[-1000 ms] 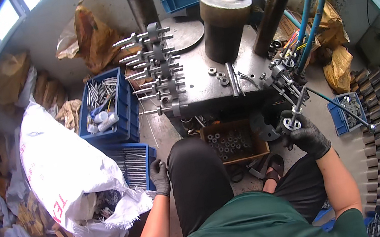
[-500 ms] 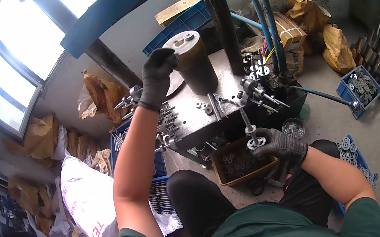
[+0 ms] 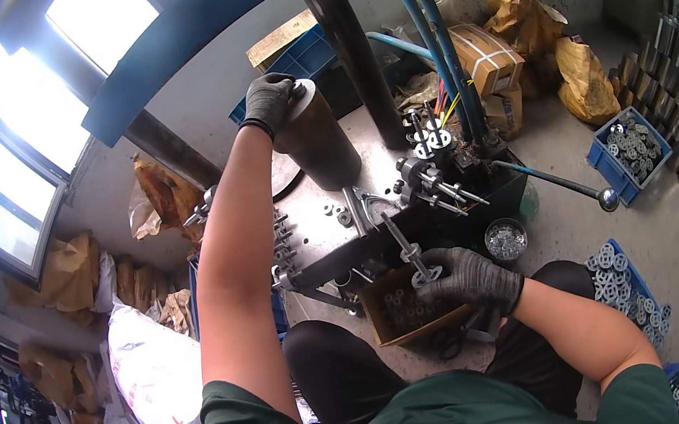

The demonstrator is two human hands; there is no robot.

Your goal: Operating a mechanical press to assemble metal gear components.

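My gloved left hand [image 3: 271, 101] rests at the top of a tall grey metal cylinder [image 3: 318, 145], fingers curled down. A small dark ring-like part shows by the fingertips; whatever they grip is hidden. Lower right, my gloved right hand [image 3: 469, 276] is closed on a metal shaft [image 3: 404, 242] with a round flange at its lower end. The shaft leans up and left, above a brown box [image 3: 386, 330] of small parts. Between the hands, the metal press table [image 3: 316, 232] carries a short rod, a fork-shaped piece [image 3: 376, 203] and several small rings [image 3: 344, 218].
Blue press frame [image 3: 211, 31] and dark posts [image 3: 351, 57] stand around the cylinder. More shafts [image 3: 440, 186] lie at the table's right edge. A long lever [image 3: 558, 183] juts right. Blue bins [image 3: 631, 154] of metal discs and a round tin [image 3: 506, 240] sit on the floor.
My left hand has come down onto the cylinder's top, where a ring lay in plain sight before. The right hand still holds the shaft. The whole view has shifted slightly.
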